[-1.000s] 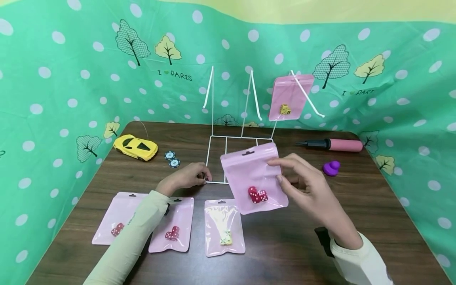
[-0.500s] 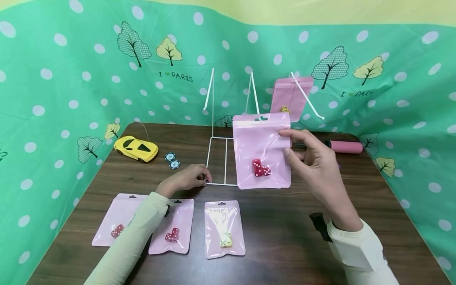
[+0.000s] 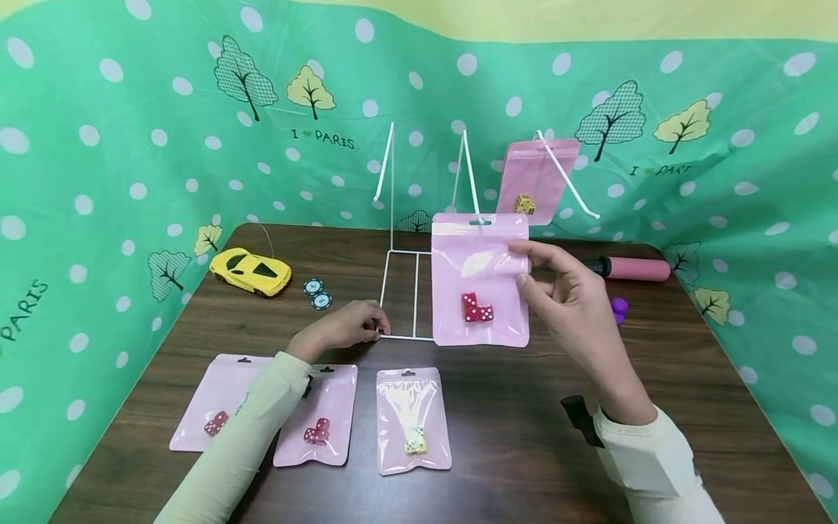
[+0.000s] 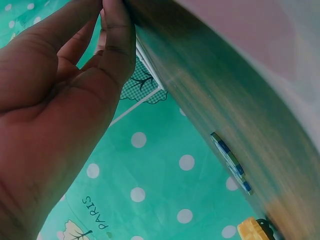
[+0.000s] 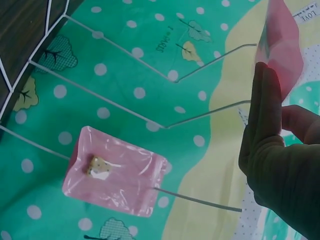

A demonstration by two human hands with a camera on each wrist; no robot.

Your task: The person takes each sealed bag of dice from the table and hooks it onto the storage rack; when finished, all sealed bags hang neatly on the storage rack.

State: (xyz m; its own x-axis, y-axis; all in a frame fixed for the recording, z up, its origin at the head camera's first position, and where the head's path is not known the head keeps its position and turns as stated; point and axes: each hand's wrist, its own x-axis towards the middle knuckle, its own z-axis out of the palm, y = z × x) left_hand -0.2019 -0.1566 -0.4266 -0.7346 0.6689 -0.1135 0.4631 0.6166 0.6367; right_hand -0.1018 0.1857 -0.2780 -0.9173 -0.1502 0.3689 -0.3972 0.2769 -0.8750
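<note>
My right hand (image 3: 572, 309) pinches the right edge of a pink zip pouch (image 3: 452, 276) with red dice (image 3: 474, 308) in it. The pouch hangs upright, its top slot at the tip of the middle arm of a white wire rack (image 3: 471, 178). In the right wrist view the same pouch (image 5: 285, 50) appears edge-on. My left hand (image 3: 343, 325) holds the front left corner of the rack's base, its fingertips curled at the wire. Another pink pouch (image 3: 550, 171) with yellow dice hangs on the rack's right arm.
Three pink pouches lie at the front: a left one (image 3: 196, 426), a middle one (image 3: 340, 407) and a right one (image 3: 399, 407). A yellow toy car (image 3: 251, 272) and poker chips (image 3: 321, 300) are at left. A pump (image 3: 635, 268) and purple duck (image 3: 618, 309) are at right.
My right hand has raised the pouch with red dice from low in front of the rack and straightened it, bringing its slot to the middle arm's tip. My left hand has stayed put.
</note>
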